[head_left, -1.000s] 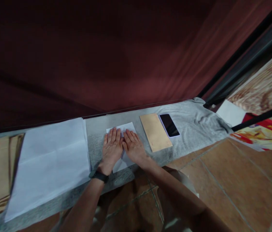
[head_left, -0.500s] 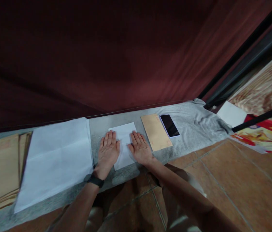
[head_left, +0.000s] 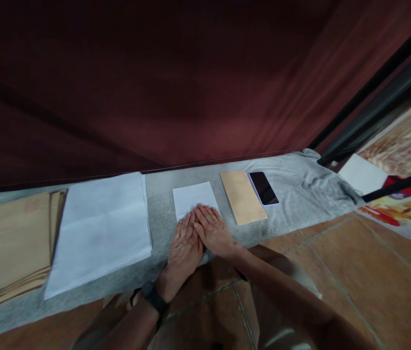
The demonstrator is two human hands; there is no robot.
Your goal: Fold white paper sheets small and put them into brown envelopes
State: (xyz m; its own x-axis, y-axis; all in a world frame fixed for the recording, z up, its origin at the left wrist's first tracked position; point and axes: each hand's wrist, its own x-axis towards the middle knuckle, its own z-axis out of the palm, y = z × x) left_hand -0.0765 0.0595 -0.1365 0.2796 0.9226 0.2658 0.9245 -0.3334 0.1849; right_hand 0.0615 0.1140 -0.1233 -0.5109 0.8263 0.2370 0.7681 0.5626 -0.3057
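Note:
A folded white sheet of paper (head_left: 194,195) lies on the grey cloth, its near half covered by my hands. Flat on that half is my left hand (head_left: 186,243), fingers stretched out and holding nothing. My right hand (head_left: 214,232) rests beside it with straight fingers, its thumb side touching the left hand. To the right of the paper lies a brown envelope (head_left: 243,197), and against its far side is a phone (head_left: 263,188) with a dark screen.
On the left sits a stack of large white sheets (head_left: 99,228), with a pile of big brown envelopes (head_left: 11,238) beyond it. Grey cloth (head_left: 300,180) covers the narrow surface. A dark red curtain (head_left: 190,97) hangs behind, and a black bar (head_left: 402,183) crosses at right.
My hands have come together and slid toward me over the near part of the paper. Before, they lay apart on its two sides. The view has shifted slightly.

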